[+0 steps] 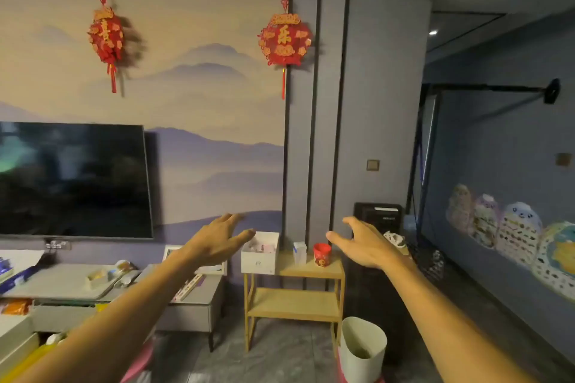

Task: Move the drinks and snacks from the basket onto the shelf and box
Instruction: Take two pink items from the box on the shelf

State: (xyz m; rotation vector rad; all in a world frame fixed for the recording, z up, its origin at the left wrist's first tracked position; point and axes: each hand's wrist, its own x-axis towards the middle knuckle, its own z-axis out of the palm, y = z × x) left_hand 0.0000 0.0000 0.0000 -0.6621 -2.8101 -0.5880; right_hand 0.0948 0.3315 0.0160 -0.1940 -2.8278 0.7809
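Wooden shelf with its white box stands ahead; the basket is out of view. Both hands, left hand and right hand, are spread and empty. Snack packets are probably light (crushable): grip their sides with 2 hands.

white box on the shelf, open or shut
Open: the white box on the shelf has no lid on, and pinkish contents show inside.
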